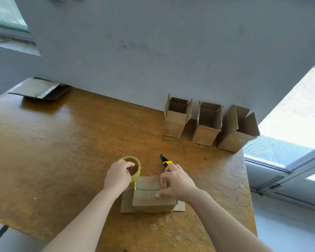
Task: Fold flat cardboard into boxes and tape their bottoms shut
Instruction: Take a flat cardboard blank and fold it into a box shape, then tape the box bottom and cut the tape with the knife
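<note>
Near the tabletop's front edge: box lies bottom-up | left hand grips tape roll beside it | right hand pinches the box's taped seam | knife just behind.

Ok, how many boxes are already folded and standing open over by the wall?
3, in a row along the wall at the table's far right: the left box, the middle box, and the right box at the table's edge. None looks hidden behind them.
</note>
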{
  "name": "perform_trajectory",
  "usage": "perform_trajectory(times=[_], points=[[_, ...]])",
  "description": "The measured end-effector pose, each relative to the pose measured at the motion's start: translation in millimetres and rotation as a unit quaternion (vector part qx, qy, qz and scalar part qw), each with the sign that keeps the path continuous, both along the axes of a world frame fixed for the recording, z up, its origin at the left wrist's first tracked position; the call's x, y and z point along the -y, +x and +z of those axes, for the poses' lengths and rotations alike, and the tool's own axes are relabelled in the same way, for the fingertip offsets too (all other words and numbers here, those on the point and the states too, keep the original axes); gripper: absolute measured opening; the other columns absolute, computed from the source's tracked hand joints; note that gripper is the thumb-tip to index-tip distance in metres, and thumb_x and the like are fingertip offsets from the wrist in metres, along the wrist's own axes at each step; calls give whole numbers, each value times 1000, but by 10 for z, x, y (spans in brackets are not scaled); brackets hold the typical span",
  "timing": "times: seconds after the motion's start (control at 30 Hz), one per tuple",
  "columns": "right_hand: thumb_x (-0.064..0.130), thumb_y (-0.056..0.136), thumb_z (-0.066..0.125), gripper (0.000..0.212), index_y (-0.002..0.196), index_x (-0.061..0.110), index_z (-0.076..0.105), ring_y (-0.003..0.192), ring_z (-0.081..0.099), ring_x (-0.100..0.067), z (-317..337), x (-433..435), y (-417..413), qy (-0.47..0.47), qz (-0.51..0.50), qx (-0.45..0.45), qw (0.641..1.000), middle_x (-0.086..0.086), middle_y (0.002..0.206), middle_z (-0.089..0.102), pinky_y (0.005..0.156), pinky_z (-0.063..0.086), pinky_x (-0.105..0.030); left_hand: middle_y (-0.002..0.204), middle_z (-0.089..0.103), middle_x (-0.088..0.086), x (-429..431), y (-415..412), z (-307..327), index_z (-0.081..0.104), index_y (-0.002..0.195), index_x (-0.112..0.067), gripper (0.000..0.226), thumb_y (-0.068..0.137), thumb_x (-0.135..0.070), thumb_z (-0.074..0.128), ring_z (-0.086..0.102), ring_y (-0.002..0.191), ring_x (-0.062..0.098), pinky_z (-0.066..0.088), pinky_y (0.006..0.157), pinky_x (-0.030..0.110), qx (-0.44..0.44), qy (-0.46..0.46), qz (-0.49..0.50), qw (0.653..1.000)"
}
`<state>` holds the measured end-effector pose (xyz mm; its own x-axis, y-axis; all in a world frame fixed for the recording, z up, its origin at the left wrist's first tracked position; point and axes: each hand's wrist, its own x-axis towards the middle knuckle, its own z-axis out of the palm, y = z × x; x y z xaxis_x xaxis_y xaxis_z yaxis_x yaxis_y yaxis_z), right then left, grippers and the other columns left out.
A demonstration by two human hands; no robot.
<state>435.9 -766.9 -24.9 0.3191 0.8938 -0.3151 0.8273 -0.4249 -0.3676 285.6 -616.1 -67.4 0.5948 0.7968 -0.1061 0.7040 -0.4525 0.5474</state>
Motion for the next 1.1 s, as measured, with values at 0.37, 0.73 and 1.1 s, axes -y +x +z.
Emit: perform_trajectory(times=[0.37, 0.73, 1.1], points=[[58, 60, 82, 39, 72, 28, 60, 102, 31, -9, -37, -21, 30, -2, -12, -23, 1000, 10, 110, 41, 86, 42, -29, 87, 66, 6, 93, -22, 237, 65, 93, -11, 15, 94, -24, 59, 60, 84, 25, 44, 71, 34, 203, -53, 127, 970], [62, 60, 79, 62, 102, 24, 54, 104, 40, -15, -93, 61, 34, 49, -42, 23, 998, 8, 103, 43, 82, 40, -25, 116, 68, 14, 910, -25, 196, 59, 120, -5, 30, 91, -12, 55, 63, 112, 26, 47, 99, 42, 467, -503, 117, 717], [22, 89, 64, 26, 75, 8, 46, 70, 45, -25, 156, 99, -221, 208, -25, -58, 976, -11, 73, 52, 62, 36, -41, 88, 64, 2, 975, -84, 199, 63, 92, -14, 16, 97, -25, 53, 62, 82, 20, 52, 74, 46, 239, -23, -6, 971]])
